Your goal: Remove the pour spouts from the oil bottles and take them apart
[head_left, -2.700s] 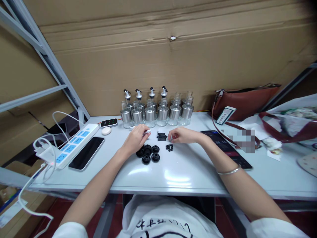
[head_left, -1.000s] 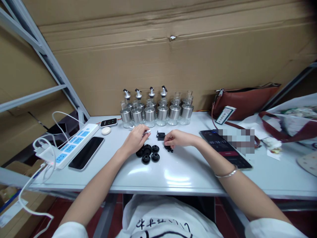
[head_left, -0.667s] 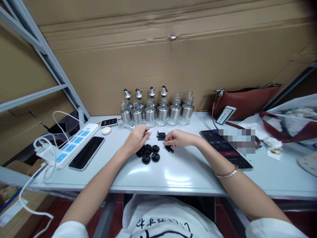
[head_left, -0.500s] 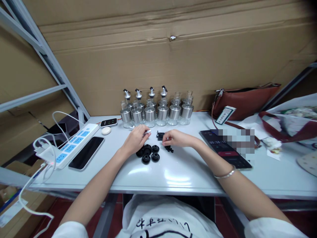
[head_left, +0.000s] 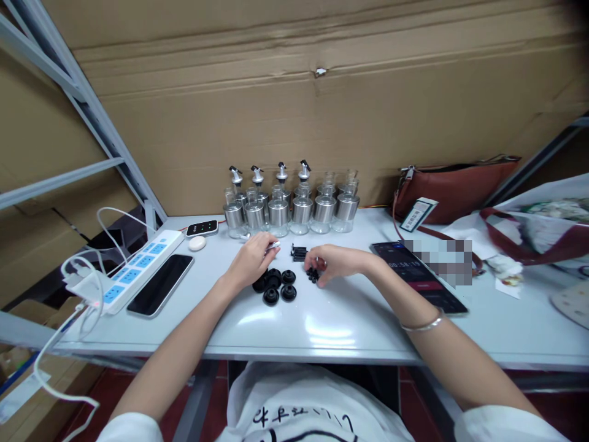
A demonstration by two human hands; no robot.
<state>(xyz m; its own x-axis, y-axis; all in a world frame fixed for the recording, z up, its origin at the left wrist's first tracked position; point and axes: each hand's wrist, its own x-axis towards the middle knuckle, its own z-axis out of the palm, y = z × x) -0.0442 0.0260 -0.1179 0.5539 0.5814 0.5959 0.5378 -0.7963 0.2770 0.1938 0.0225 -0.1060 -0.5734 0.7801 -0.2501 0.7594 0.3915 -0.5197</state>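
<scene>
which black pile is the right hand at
The tiny bits, at the right hand's fingertips; the rods lie farther back, the round caps to the left.

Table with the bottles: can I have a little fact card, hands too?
Left hand: pinching a small pale piece
Right hand: thumb and index finger apart, at the tiny black pieces
Round black parts: clustered near the left hand
Bottles: two rows; four rear ones wear silver pourers
Phone: left, beside the power strip
Brown bag: back right
</scene>
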